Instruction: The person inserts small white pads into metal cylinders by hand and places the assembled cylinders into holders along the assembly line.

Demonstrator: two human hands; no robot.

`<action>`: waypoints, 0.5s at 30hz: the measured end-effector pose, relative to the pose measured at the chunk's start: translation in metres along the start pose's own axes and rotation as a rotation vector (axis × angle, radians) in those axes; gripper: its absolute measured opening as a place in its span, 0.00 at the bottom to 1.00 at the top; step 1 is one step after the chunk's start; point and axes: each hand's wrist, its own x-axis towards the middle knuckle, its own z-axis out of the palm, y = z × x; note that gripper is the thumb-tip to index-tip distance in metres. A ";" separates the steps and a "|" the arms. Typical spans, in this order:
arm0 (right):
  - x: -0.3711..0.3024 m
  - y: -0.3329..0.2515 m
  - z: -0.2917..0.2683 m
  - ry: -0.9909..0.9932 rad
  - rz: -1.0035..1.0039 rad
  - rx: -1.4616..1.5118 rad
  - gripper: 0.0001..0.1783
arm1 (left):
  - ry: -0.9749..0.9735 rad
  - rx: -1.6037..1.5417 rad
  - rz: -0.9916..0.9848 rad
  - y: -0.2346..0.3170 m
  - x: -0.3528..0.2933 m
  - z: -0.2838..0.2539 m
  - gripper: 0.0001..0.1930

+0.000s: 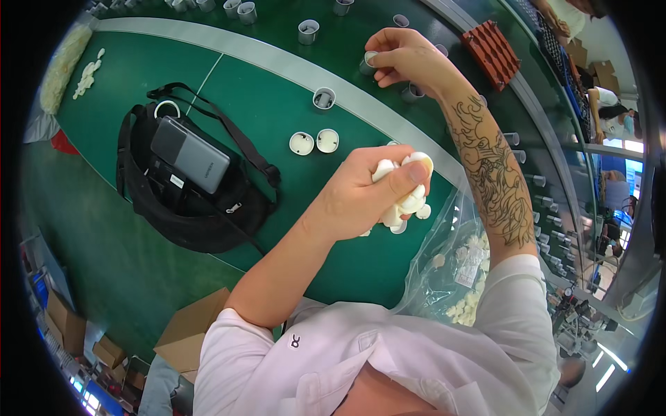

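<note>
My left hand (361, 194) is closed round a bunch of small white plastic caps (411, 201), held above the green table. My right hand (411, 59) reaches out over the dark green conveyor belt (277, 15). Its thumb and fingers pinch a white cap (372, 55) at the mouth of a small grey cup (365, 67). Whether that cap is seated cannot be made out. Another grey cup (323, 98) stands on the metal rim nearer to me, with something inside it. Two round white pieces (302, 143) lie side by side on the table.
A black bag (198, 225) with a power bank (191, 154) on it occupies the table's left. By my right arm, a clear plastic bag (433, 277) holds many white caps. More grey cups (309, 31) stand along the belt, near a red-brown ridged block (491, 54). Other people work at far right.
</note>
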 end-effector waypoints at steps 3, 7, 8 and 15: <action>0.001 -0.003 0.001 0.019 0.018 0.047 0.13 | -0.006 0.003 0.003 0.001 -0.001 0.001 0.22; 0.002 -0.006 0.003 0.041 0.022 0.028 0.12 | -0.011 0.009 0.004 0.003 -0.002 0.004 0.22; 0.003 -0.007 0.003 0.047 0.028 0.019 0.12 | -0.019 0.007 0.004 0.003 -0.002 0.004 0.22; 0.006 -0.006 0.005 0.039 0.024 0.122 0.12 | -0.001 0.014 -0.004 0.000 -0.003 0.002 0.22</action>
